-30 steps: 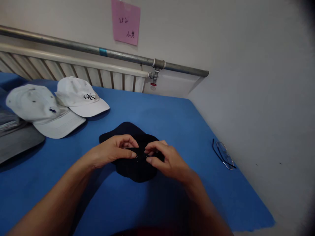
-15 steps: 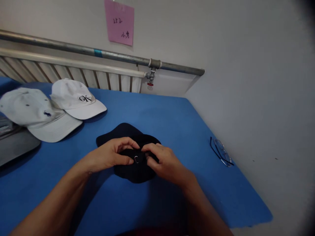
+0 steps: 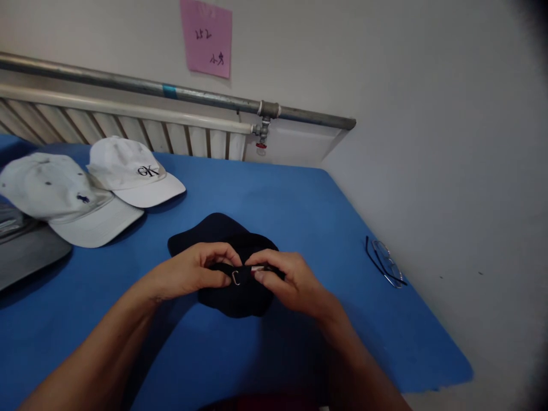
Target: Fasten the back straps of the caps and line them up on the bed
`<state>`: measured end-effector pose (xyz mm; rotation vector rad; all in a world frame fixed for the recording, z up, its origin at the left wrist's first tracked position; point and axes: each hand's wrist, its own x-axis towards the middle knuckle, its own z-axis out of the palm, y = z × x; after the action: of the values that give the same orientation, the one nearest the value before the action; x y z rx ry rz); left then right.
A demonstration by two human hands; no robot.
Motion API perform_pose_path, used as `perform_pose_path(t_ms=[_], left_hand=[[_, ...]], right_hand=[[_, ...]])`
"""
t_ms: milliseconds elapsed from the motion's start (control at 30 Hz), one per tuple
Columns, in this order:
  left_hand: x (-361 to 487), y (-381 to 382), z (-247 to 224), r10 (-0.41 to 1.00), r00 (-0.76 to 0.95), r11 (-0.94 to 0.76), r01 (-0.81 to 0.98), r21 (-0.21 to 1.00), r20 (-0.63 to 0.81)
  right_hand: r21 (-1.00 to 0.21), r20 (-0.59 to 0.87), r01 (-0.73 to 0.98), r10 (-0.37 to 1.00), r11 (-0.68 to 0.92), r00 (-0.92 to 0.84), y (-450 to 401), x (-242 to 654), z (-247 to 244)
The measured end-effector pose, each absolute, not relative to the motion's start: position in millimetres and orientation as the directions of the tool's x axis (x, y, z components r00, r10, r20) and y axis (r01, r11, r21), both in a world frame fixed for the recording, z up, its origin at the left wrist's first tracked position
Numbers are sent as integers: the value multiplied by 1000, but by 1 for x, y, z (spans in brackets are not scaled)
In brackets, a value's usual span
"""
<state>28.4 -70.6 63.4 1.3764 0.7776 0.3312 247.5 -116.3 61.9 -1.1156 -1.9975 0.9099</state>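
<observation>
Blue surface: flat, set against a pale wall; working area directly in front of both hands.
Fingers, left hand: thumb and forefinger bent around the back edge of the dark cap, pinching fabric just beside the metal buckle. Remaining fingers curled, partly hidden.
Fingers, right hand: thumb and forefinger pinching the cap's back band, a small light sliver showing between; too small to identify.
Buckle: upright loop, near the left thumb. Cannot tell whether threaded.
Band handling: judged as strap-and-buckle work. Steady the buckle side with the left pinch; guide with the right. Hold the band flat, free of twist; avoid covering the loop with the thumb.
Dark cap: resting on the blue surface between the hands, brim pointing away and leftward. Support the soft crown lightly to limit sliding.
Other caps: white cap, pale cap and grey cap grouped at far left.
Glasses: lying near the right edge, well apart from the hands.
Radiator: beyond the far edge, below a metal pipe.
</observation>
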Motion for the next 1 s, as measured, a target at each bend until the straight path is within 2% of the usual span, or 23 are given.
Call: perform_pose_path(t_ms=[233,333,467,567,667,800,1000], left_hand=[[24,-68,59,561,763,215,241,947,-321],[22,-68,60,561,764,195,251,948,-318],[23,-68,62,670,724,-57,274,960,-167],[25,-68,63,735,676,-218,311,925,-54],[24,-67,64,737,662,-156,369,916,-141],[21,-68,66,638,729,-9,328,945,-247],[23,-72,66,573,777,-46,350,936,-262]], right_hand=[[-846,189,389,888,364,-420,-117,249,67],[-838,236,374,881,398,-410,-116,250,66],[-808,316,396,888,436,-334,-115,251,61],[-778,375,424,884,464,-279,-116,252,60],[-766,408,436,881,474,-240,-116,254,61],[-776,413,408,877,480,-246,-117,253,60],[-758,372,418,858,501,-353,-116,251,58]])
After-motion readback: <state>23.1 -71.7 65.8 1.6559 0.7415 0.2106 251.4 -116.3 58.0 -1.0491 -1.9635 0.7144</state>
